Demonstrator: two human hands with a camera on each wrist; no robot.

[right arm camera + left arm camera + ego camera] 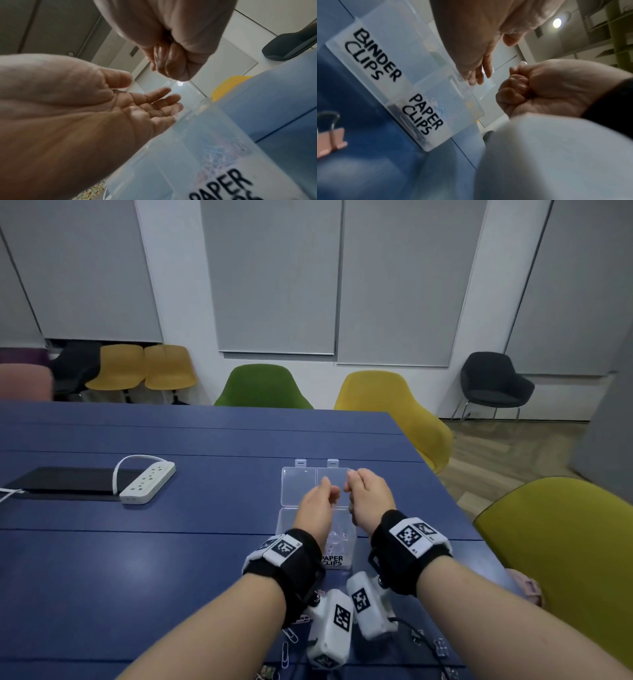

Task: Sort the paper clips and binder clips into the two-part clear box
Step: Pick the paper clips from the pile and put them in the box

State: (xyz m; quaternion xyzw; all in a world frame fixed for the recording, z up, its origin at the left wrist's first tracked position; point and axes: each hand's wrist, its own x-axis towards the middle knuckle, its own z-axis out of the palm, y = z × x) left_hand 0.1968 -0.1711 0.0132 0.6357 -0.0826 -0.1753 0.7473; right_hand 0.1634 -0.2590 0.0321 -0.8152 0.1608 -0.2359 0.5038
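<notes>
The two-part clear box (297,486) lies on the blue table with both lids folded back. Its labels read BINDER CLIPS (373,54) and PAPER CLIPS (423,115). Several paper clips (337,542) lie in the right part; my left wrist hides the left part. Above the box my left hand (329,491) hangs with straight, relaxed fingers (159,93) and a bare palm. Close beside it my right hand (356,487) is curled into a tight fist (522,86); nothing shows inside it. Loose paper clips (291,635) and binder clips (442,647) lie near the table's front edge. A pink binder clip (332,140) stands left of the box.
A white power strip (147,482) and a flat black pad (61,482) lie at the left of the table. The table's right edge (445,491) runs close to the box, with an olive chair (561,559) beyond it. More chairs stand behind the far edge.
</notes>
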